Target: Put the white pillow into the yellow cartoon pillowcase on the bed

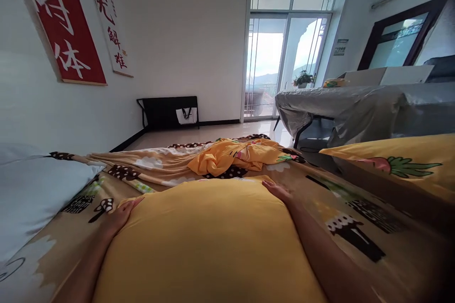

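We see a yellow pillow (209, 241) lying on the patterned bedsheet (359, 227), close in front of the camera. Left hand (119, 218) lies flat against its left edge, fingers together; right hand (280, 192) rests on its far right corner, fingers extended and close together. A crumpled yellow cover (234, 156) lies beyond, a white pillow (31, 194) at left.

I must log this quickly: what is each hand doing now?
Left hand: open, flat against the plump yellow fabric pillow.
Right hand: open, resting on the pillow's far edge.
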A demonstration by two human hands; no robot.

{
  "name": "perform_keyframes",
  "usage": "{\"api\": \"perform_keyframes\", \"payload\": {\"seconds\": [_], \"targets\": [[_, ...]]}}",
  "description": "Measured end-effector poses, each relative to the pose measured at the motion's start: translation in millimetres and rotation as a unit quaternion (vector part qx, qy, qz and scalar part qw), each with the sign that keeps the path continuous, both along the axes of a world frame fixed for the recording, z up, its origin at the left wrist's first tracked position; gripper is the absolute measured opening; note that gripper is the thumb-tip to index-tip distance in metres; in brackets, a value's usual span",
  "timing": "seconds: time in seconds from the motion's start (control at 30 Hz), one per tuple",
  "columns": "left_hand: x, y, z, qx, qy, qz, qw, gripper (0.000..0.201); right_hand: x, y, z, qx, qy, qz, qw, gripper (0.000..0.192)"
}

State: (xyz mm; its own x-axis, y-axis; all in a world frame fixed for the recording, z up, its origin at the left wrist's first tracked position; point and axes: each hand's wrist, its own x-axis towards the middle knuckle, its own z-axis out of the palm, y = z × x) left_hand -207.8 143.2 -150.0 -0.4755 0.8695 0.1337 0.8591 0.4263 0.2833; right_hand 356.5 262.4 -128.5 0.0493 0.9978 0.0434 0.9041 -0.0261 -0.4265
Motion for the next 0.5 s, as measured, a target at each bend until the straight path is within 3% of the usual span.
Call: {"api": "perform_keyframes", "payload": {"seconds": [0.07,0.13,0.2,0.27,0.33,0.37,0.4,0.5], "targets": [[14,-9,21.9,0.032,-0.001,0.02,0.999,0.056,-6,-9,20.3,0.036,-0.002,-0.022,0.999,0.047],[43,-22,51.9,0.104,-0.005,-0.004,0.995,0.058,-21,-22,46.9,0.108,0.001,-0.04,0.993,0.049],[88,-37,80.8,0.193,-0.022,-0.105,0.975,0.059,-47,-43,72.2,0.209,0.013,-0.012,0.978,0.05],[142,-55,97.6,0.208,0.007,-0.246,0.947,0.056,-80,-76,87.0,0.274,0.027,0.103,0.956,0.048],[188,-73,97.5,0.143,0.062,-0.371,0.916,0.052,-109,-116,86.6,0.245,0.013,0.279,0.928,0.046],[204,-82,91.9,0.116,0.089,-0.409,0.901,0.052,-120,-137,81.5,0.206,-0.012,0.372,0.905,0.05],[213,-91,83.8,0.098,0.112,-0.429,0.891,0.052,-126,-155,74.1,0.185,-0.024,0.423,0.886,0.052],[204,-118,52.6,0.098,0.177,-0.425,0.882,0.056,-117,-193,46.7,0.162,-0.05,0.453,0.875,0.051]]}}
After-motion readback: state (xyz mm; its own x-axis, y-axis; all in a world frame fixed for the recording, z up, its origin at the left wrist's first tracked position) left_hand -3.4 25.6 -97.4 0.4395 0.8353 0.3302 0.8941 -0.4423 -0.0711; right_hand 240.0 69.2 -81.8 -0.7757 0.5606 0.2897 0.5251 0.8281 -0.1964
